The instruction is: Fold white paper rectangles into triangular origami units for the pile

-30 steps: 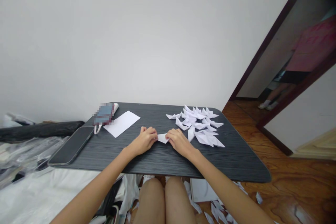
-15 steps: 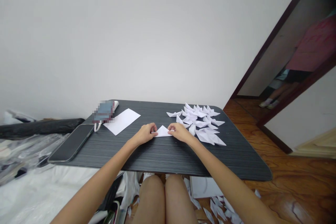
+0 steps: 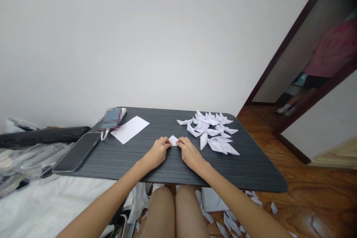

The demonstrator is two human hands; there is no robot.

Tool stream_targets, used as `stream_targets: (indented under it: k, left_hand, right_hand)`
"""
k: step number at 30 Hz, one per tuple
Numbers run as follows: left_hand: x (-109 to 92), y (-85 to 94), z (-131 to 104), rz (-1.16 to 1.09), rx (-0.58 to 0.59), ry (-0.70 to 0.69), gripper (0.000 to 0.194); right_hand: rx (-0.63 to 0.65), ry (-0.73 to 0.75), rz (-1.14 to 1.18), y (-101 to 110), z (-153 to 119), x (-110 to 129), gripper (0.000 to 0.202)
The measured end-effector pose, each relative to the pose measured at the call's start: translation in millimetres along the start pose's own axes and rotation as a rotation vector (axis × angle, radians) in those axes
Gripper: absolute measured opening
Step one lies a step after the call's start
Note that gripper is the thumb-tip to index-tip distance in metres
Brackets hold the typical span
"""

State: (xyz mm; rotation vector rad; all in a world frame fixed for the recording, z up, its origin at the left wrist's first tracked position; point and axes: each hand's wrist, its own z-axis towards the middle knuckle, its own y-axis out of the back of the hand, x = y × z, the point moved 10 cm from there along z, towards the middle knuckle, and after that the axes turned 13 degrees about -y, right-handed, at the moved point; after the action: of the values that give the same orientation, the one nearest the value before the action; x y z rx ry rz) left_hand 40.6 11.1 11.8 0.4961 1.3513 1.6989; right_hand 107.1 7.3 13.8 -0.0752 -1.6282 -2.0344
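A small piece of folded white paper point(image 3: 173, 140) is held on the dark table, its peak pointing away from me. My left hand point(image 3: 158, 151) pinches its left side between thumb and fingers. On the opposite side my right hand point(image 3: 190, 152) grips it the same way, so both ends are hidden under fingertips. Just right of my right hand lies a cluster of folded paper boats point(image 3: 213, 126), some upright and some tipped over. Flat sheets of white paper point(image 3: 130, 129) rest to the left, beyond my left hand.
A phone point(image 3: 78, 152) lies at the left of the black table point(image 3: 251, 167). Behind it is a blurred-out device point(image 3: 111, 118) with a white cable point(image 3: 103, 135). Folded paper pieces point(image 3: 228, 221) litter the floor. A person point(image 3: 326, 55) stands past the doorway at right.
Both hands have come closer together, covering more of the folded paper, so only its middle peak shows. The forearms have shifted inward a little.
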Motion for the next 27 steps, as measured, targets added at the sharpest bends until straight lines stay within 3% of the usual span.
stream_targets:
  k: [5,10,12,16,19,23,27]
  left_hand:
    - [7.0,12.6,-16.1,-0.015,-0.079,0.048,0.027]
    - [25.3,14.2,-8.8,-0.047,-0.084,0.182,0.009]
    - [35.8,10.8,-4.6,-0.059,-0.056,0.262,0.007]
    - [51.3,2.5,-0.4,-0.099,0.033,0.355,0.01]
    - [61.8,6.5,0.2,-0.171,-0.016,0.365,0.02]
    - [78.0,17.3,6.2,-0.448,-0.169,0.313,0.023]
    - [93.8,23.5,21.9,-0.966,-0.345,0.342,0.034]
  right_hand:
    - [0.013,-0.029,0.038,9.4,-7.5,-12.1,0.036]
    - [-0.01,-0.142,0.045,13.8,11.0,-24.5,0.018]
    - [-0.048,-0.174,0.064,11.6,19.7,-27.7,0.019]
    - [-0.006,-0.246,0.098,-6.0,30.6,-35.8,0.026]
    - [0.008,-0.253,0.17,-10.1,33.4,-38.3,0.019]
    - [-0.012,-0.141,0.335,3.9,41.3,-32.8,0.005]
    - [-0.142,-0.096,0.498,40.4,60.7,-39.5,0.006]
